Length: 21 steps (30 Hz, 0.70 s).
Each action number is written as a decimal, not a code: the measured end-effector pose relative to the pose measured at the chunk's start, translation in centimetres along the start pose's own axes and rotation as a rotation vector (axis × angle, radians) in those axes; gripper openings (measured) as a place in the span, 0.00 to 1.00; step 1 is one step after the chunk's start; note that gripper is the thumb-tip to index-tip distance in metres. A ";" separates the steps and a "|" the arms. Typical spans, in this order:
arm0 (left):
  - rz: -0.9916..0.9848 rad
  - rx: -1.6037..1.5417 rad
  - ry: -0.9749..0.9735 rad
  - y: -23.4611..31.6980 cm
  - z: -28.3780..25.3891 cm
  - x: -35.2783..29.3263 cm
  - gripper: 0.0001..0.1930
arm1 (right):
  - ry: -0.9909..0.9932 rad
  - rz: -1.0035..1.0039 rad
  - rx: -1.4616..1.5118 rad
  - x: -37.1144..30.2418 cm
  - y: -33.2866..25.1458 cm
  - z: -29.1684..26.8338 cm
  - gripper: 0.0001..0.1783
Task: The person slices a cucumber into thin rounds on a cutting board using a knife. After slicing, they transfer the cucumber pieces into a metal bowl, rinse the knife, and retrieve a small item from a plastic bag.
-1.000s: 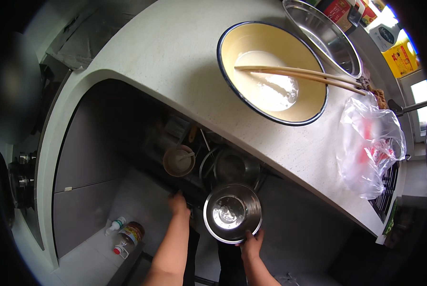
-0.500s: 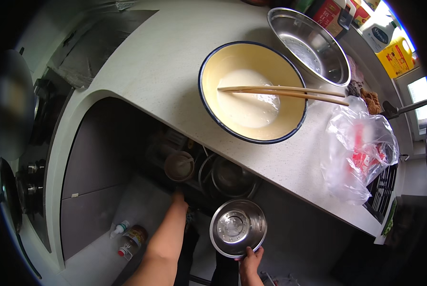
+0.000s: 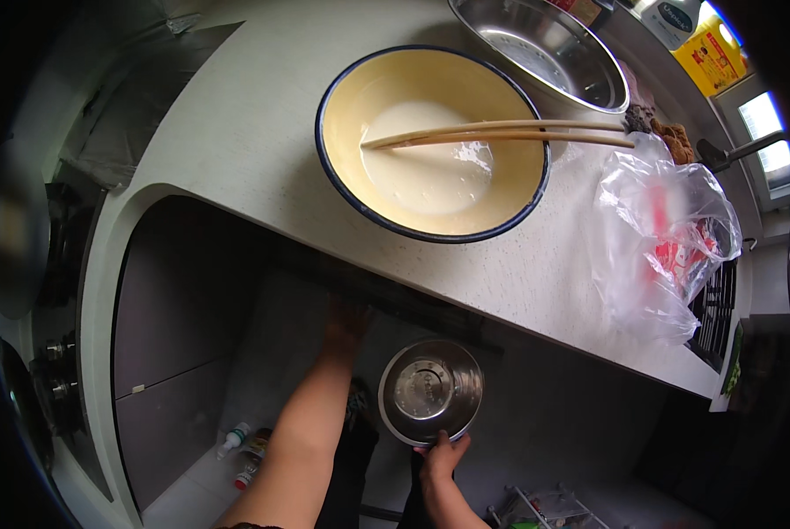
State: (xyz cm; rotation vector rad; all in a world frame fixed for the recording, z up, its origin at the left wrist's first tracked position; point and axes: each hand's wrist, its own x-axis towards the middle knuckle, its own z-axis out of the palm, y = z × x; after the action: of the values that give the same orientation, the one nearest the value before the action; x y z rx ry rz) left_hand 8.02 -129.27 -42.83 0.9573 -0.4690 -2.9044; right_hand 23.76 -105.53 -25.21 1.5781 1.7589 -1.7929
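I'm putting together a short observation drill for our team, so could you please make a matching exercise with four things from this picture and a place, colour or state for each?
Column one:
1. Chopsticks
2. Plastic bag
3. Small steel bowl
4. Left hand

Column two:
A. Held at its rim by the right hand
B. Dim, in the shadow below the edge of the counter
C. Clear, with red showing in it
D. Leaning across the rim of a yellow bowl

Right pairs: 1-D, 2-C, 3-A, 4-B.
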 end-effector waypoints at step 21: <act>-0.093 -0.232 -0.163 2.9 8.0 4.5 0.41 | -0.060 -0.063 0.014 4.5 -2.3 -2.7 0.26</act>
State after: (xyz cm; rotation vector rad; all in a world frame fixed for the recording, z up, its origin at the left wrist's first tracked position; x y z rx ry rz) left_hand -0.41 -130.46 -38.46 0.7333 -0.0914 -3.0464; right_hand 21.61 -100.34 -26.36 1.4738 1.7914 -1.8642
